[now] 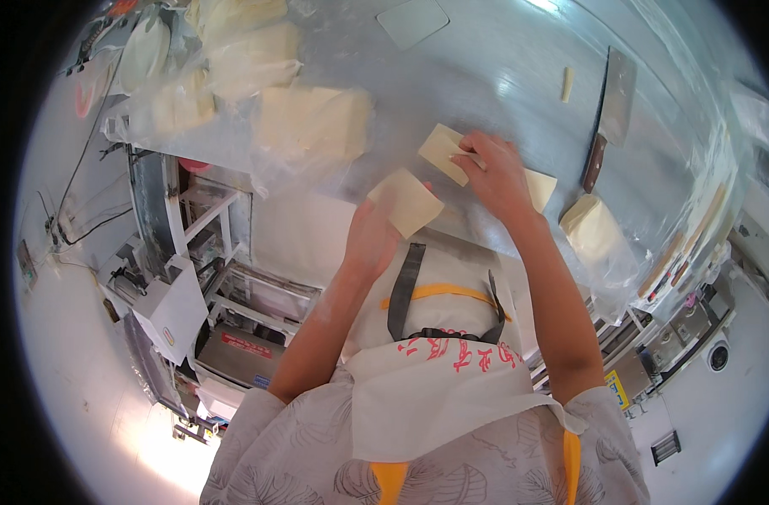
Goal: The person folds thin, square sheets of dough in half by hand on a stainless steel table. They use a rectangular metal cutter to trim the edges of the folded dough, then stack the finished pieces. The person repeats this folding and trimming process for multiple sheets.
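A square, pale yellow dough wrapper (408, 203) lies across the fingers of my left hand (372, 237), which holds it near the table's front edge. My right hand (495, 173) pinches the right side of a second dough wrapper (442, 151) between thumb and fingertips. Another piece of dough sheet (541, 188) shows from beneath my right wrist, partly hidden by it. Left of my hands, a stack of dough sheets (312, 123) sits under clear plastic film.
A cleaver (615, 98) with a wooden handle lies at the right, beside a small dough strip (567, 85). Nearer me is a plastic-wrapped dough stack (593, 224). More wrapped dough (255, 60) is at the back left. A flat square plate (413, 22) lies at the far side of the metal table (359, 53).
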Demonstrator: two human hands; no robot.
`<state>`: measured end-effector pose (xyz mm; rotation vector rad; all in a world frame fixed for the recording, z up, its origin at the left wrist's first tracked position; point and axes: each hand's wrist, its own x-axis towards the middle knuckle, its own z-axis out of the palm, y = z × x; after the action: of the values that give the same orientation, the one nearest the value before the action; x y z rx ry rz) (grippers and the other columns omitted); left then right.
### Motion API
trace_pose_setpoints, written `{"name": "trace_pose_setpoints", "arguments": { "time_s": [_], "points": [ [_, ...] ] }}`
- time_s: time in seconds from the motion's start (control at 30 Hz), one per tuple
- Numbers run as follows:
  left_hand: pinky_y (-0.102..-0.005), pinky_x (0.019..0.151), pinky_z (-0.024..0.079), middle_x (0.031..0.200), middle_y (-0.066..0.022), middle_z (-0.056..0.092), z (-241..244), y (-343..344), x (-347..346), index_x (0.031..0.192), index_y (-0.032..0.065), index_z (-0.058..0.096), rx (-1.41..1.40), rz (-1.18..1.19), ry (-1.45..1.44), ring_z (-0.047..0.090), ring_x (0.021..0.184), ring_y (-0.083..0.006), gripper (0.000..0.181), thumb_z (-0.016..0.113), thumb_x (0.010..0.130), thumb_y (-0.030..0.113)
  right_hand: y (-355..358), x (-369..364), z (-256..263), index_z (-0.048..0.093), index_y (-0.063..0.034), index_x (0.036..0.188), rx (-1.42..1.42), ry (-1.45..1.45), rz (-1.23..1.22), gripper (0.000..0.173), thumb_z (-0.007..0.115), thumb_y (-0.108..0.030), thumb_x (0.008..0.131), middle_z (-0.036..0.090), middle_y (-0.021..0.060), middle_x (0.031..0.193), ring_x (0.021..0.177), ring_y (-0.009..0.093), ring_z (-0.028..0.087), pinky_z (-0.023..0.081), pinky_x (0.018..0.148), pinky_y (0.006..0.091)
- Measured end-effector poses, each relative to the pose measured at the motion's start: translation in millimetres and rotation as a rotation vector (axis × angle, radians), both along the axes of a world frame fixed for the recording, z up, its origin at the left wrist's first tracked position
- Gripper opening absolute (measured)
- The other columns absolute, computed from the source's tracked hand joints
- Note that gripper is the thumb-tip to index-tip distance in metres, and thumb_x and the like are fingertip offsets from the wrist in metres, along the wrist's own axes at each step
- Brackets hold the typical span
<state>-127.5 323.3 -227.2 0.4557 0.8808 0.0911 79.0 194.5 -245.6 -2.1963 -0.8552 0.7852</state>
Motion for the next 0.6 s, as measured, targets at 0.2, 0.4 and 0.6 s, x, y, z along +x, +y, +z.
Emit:
{"name": "trace_pose_setpoints", "arguments": {
  "time_s": [0.2,0.4,0.6],
  "points": [
    [-0.0476,0.117,0.052,0.148,-0.0201,0.064,-17,3,3,0.153,-0.005,0.049,0.302,-0.248,-0.07,0.065,0.137,-0.0298,0.049,0.047,0.119,0.03,-9,-7,59,0.073,-0.0045,0.122,0.034,0.359,-0.228,0.025,0.076,-0.015,0.1,0.077,0.0114,0.104,0.089,0.024,0.072,0.055,0.08,0.0351],
    [-0.0445,0.115,0.052,0.154,-0.0127,0.059,-2,-1,25,0.157,-0.0006,0.048,-0.216,-0.011,-0.158,0.061,0.139,-0.0264,0.056,0.038,0.12,0.04,-12,-26,84,0.071,-0.0052,0.127,0.182,0.649,-0.331,0.026,0.075,-0.016,0.104,0.077,0.0125,0.102,0.092,0.017,0.071,0.056,0.083,0.0323],
    [-0.0462,0.117,0.051,0.156,-0.0127,0.057,10,-2,23,0.161,0.0,0.042,-0.236,-0.058,-0.155,0.061,0.14,-0.0272,0.06,0.033,0.121,0.044,-7,-40,85,0.067,-0.0032,0.119,0.008,0.445,-0.383,0.016,0.072,-0.011,0.106,0.078,0.0101,0.102,0.093,0.014,0.072,0.057,0.084,0.0319]
  ]
}}
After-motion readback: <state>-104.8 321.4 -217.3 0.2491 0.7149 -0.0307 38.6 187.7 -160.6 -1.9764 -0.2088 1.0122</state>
